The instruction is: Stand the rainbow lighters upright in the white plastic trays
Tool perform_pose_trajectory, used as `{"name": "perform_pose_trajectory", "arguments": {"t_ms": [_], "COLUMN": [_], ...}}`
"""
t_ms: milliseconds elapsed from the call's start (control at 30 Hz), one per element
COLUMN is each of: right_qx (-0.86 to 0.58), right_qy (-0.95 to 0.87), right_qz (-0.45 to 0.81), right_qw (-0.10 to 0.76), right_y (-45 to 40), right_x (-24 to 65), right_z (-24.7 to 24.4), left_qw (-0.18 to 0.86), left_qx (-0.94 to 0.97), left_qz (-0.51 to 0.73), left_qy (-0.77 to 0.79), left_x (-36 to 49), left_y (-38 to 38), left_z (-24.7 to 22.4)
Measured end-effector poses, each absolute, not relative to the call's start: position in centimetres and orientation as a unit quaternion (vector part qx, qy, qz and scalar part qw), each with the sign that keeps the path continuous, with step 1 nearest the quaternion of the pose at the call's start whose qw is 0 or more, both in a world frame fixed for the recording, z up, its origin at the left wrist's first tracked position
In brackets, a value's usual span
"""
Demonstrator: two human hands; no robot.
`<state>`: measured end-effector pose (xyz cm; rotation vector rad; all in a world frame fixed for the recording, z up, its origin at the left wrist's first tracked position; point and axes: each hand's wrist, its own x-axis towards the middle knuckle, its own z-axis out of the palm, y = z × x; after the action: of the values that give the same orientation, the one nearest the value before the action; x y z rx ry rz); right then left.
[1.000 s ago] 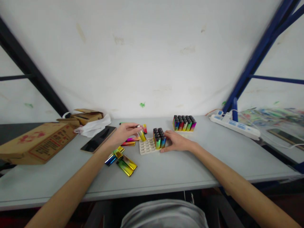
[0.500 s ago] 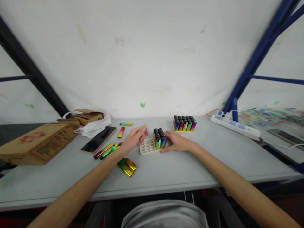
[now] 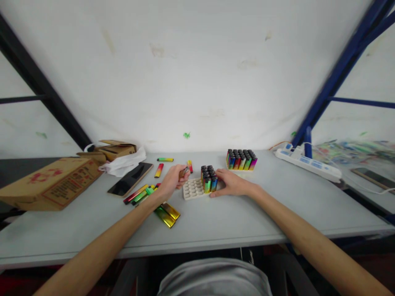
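Note:
My left hand (image 3: 175, 179) is closed around a lighter (image 3: 184, 172), whose metal top pokes out above the fingers. It hovers just left of a white tray (image 3: 193, 190) with rows of round holes. Several shiny multicoloured lighters (image 3: 209, 181) stand upright at the tray's right end; the left part shows bare holes. My right hand (image 3: 228, 183) curves around that right end, thumb at the front corner and fingers behind, against the lighters. Loose lighters (image 3: 166, 213) in green, gold and red lie left of the tray, partly under my left forearm. A red-yellow lighter (image 3: 190, 166) lies behind my left hand.
A second tray packed with upright lighters (image 3: 241, 160) stands at the back right. On the left are a phone (image 3: 130, 179), a white plastic bag (image 3: 125, 163) and cardboard boxes (image 3: 52, 181). A power strip (image 3: 308, 165) lies at the right. The wall (image 3: 197, 82) rises behind.
My left hand has turned slightly, and the metal top of its lighter now shows. The red-yellow lighter behind it has come into sight. My right hand stays at the tray.

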<state>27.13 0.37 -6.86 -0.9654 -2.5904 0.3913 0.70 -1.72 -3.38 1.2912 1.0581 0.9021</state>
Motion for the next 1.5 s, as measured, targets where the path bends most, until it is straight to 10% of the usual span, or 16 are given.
{"name": "perform_pose_trajectory", "arguments": {"t_ms": [800,1500], "right_qx": [-0.339,-0.327], "right_qy": [-0.915,-0.916], "right_qz": [0.134,0.145], "right_qw": [0.174,0.180], "right_y": [0.1,0.0], "right_x": [27.0,26.8], "right_z": [-6.6,-6.6], "left_qw": [0.589,0.375], "left_qx": [0.542,0.735], "left_qz": [0.471,0.398], "left_qy": [0.372,0.402], "left_x": [0.7,0.1], "left_y": [-1.9,-0.5], "left_z": [-3.6,-5.8]}}
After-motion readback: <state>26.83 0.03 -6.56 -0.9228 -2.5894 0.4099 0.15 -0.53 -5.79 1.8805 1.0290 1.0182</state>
